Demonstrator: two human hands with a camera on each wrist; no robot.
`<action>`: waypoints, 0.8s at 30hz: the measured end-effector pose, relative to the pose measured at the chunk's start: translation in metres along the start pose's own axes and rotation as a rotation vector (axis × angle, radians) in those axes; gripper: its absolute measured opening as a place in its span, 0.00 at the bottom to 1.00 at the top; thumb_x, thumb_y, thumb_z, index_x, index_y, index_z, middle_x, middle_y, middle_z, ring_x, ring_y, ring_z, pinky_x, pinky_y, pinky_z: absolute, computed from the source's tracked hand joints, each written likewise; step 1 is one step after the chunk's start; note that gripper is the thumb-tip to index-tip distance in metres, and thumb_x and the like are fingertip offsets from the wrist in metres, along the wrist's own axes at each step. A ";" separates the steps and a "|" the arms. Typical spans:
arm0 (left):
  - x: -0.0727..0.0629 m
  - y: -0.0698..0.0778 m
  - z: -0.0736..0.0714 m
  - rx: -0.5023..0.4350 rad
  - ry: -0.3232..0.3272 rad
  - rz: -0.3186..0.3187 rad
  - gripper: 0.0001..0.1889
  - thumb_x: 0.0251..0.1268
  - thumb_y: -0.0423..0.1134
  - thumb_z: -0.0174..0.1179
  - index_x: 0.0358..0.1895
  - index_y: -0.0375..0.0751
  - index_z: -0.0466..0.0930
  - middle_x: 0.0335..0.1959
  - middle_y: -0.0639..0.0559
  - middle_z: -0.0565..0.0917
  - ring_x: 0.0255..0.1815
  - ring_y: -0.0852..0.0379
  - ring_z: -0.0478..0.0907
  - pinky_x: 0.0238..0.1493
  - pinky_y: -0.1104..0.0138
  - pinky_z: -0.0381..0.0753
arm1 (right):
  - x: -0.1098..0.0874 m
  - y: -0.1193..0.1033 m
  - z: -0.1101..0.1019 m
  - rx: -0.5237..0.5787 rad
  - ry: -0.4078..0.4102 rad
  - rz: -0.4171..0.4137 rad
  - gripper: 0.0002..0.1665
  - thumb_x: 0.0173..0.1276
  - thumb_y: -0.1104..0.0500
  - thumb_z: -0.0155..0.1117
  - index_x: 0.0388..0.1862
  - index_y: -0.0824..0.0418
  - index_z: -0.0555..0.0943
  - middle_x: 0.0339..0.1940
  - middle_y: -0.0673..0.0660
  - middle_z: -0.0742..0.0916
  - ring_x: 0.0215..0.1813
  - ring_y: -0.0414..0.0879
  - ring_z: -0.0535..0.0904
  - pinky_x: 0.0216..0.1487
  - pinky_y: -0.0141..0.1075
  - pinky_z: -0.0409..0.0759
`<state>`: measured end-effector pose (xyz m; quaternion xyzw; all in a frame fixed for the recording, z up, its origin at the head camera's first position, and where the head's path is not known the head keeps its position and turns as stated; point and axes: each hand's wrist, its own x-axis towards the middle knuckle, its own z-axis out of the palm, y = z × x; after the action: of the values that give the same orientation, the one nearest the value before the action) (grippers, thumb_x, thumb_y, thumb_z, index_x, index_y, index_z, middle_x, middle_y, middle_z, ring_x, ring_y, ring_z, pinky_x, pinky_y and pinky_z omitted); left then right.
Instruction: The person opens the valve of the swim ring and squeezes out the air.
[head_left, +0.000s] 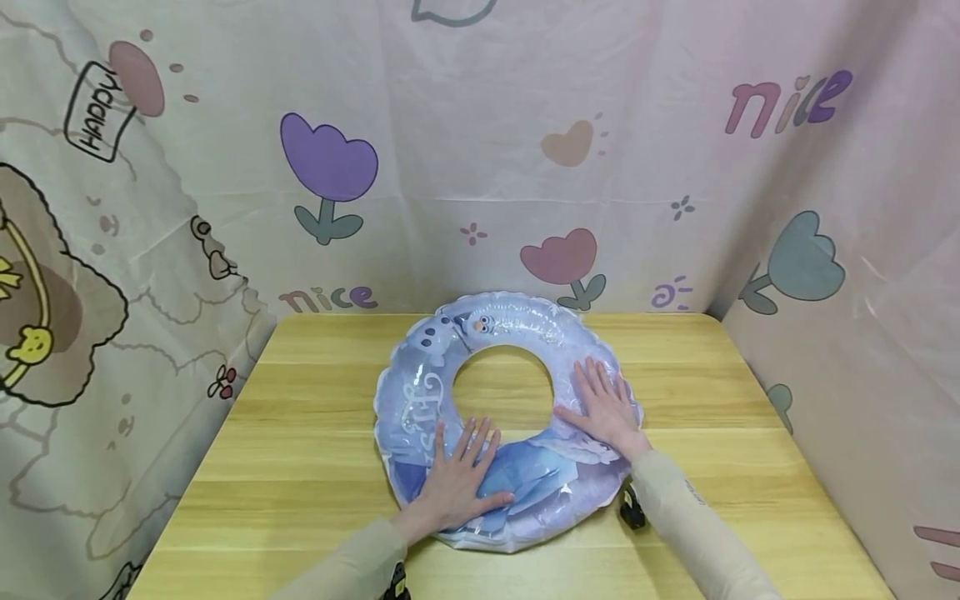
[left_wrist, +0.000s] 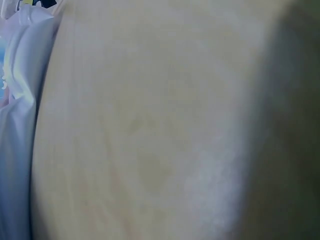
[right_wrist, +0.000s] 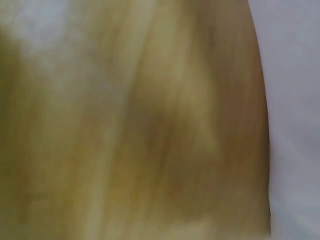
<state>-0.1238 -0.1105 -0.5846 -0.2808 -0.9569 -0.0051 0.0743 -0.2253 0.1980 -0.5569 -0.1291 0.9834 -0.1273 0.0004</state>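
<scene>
An inflated swim ring [head_left: 420, 392], pale blue and lilac with a snowman print and glossy plastic, lies flat on the wooden table. My left hand [head_left: 453, 483] rests on its front left part, fingers straight and spread. On the ring's right side lies my right hand [head_left: 606, 410], palm down with the fingers extended. In the left wrist view a strip of the ring [left_wrist: 17, 130] shows at the left edge beside blurred tabletop. The right wrist view holds the ring's pale side [right_wrist: 295, 120] at its right edge; neither wrist view shows fingers.
The light wooden table [head_left: 300, 433] reaches back to a printed cloth backdrop [head_left: 465, 167] with tulips and lettering. Cloth walls also stand at left and right. A small black wrist device [head_left: 632, 508] sits under the right forearm, another [head_left: 397, 582] under the left.
</scene>
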 end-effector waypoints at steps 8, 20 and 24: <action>0.002 0.001 -0.001 -0.017 -0.035 -0.008 0.53 0.62 0.82 0.35 0.82 0.51 0.48 0.85 0.45 0.46 0.85 0.42 0.44 0.74 0.26 0.40 | -0.001 -0.003 -0.014 -0.003 0.083 -0.046 0.59 0.67 0.29 0.57 0.83 0.60 0.49 0.85 0.64 0.52 0.85 0.65 0.44 0.81 0.66 0.38; 0.002 0.000 -0.001 -0.075 -0.045 -0.002 0.52 0.64 0.81 0.35 0.82 0.50 0.47 0.85 0.46 0.46 0.85 0.41 0.44 0.74 0.27 0.39 | -0.060 -0.085 -0.018 -0.073 0.097 -0.396 0.51 0.72 0.29 0.49 0.82 0.59 0.56 0.84 0.61 0.58 0.84 0.62 0.53 0.81 0.63 0.49; -0.001 -0.005 -0.004 -0.184 -0.042 0.019 0.48 0.70 0.75 0.38 0.82 0.45 0.47 0.85 0.44 0.47 0.85 0.39 0.43 0.74 0.27 0.36 | -0.075 -0.087 0.001 -0.136 0.085 -0.436 0.55 0.70 0.23 0.46 0.82 0.58 0.56 0.84 0.61 0.59 0.83 0.60 0.55 0.81 0.61 0.51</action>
<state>-0.1252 -0.1159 -0.5801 -0.2956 -0.9510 -0.0862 0.0282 -0.1305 0.1358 -0.5384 -0.3328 0.9377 -0.0632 -0.0773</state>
